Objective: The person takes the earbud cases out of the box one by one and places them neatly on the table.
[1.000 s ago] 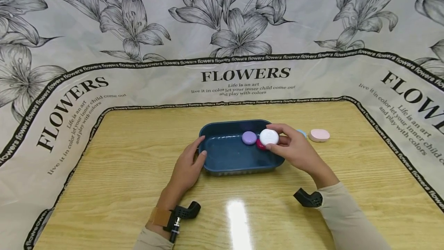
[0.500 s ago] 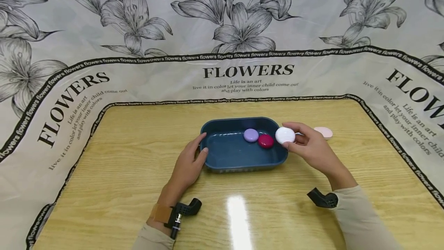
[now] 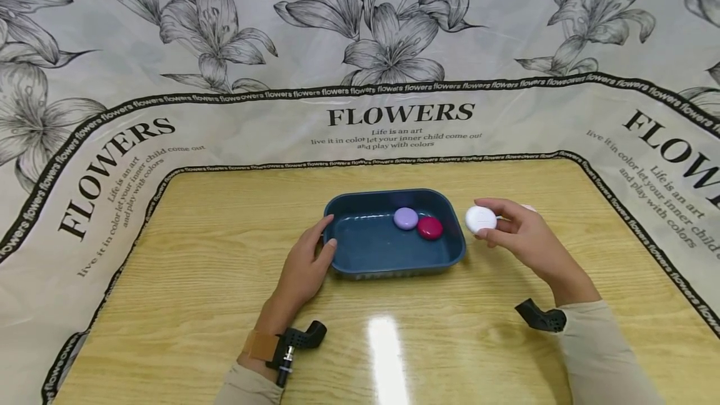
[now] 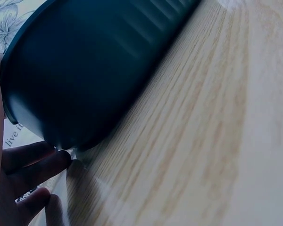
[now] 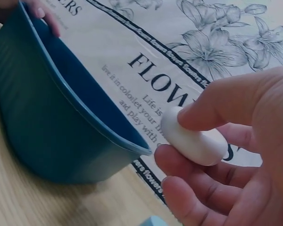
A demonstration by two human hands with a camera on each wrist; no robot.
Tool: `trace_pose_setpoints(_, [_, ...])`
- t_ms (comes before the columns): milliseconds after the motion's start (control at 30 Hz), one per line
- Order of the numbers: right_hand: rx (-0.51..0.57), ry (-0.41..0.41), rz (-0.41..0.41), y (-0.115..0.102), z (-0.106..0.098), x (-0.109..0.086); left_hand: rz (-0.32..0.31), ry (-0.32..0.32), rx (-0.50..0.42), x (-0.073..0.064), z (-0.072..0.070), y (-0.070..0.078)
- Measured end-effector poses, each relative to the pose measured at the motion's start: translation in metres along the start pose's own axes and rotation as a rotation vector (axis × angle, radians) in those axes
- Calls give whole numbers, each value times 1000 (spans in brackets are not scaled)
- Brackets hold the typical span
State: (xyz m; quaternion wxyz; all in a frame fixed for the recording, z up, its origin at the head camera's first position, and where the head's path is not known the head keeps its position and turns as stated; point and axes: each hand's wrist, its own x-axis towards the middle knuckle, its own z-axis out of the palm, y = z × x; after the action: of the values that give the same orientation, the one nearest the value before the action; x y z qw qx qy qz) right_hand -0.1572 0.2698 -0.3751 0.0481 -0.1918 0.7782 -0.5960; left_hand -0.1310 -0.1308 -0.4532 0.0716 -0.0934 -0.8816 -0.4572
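Observation:
Pinched between the thumb and fingers of my right hand (image 3: pixel 531 239) is a white, rounded soap bar (image 3: pixel 480 220), smooth and thick in the right wrist view. It is held above the table, just right of the dark blue plastic bin (image 3: pixel 371 255). My left hand (image 3: pixel 304 267) grips the bin's left end, its thumb and forefinger over the rim. Inside the bin, towards its right end, lie a purple rounded piece (image 3: pixel 405 219) and a glossy crimson one (image 3: pixel 430 228), side by side.
A pink piece (image 3: pixel 529 207) lies behind my right hand, mostly hidden. Part of a light blue piece (image 5: pixel 153 221) shows at the bottom of the right wrist view. A flower-printed cloth (image 3: pixel 399 136) borders the wooden table (image 3: pixel 225 236) at the back and sides.
My right hand has carried the white soap bar rightwards, from over the bin to beyond its right rim, uncovering the crimson piece. The left hand stays on the bin.

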Motion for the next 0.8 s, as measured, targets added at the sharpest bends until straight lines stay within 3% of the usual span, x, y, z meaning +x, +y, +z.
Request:
trace_pose_setpoints(233, [-21,-13,21,3,-10,-3,-3,-1,3,0,-1,-1])
trace_pose_setpoints(500, [-172,-5,78,7,-19,-7,7,-3,-2,0,0,-1])
trace_pose_setpoints(800, [-253,-41,149,16,-28,-7,-5,-1,-7,-1,0,0])
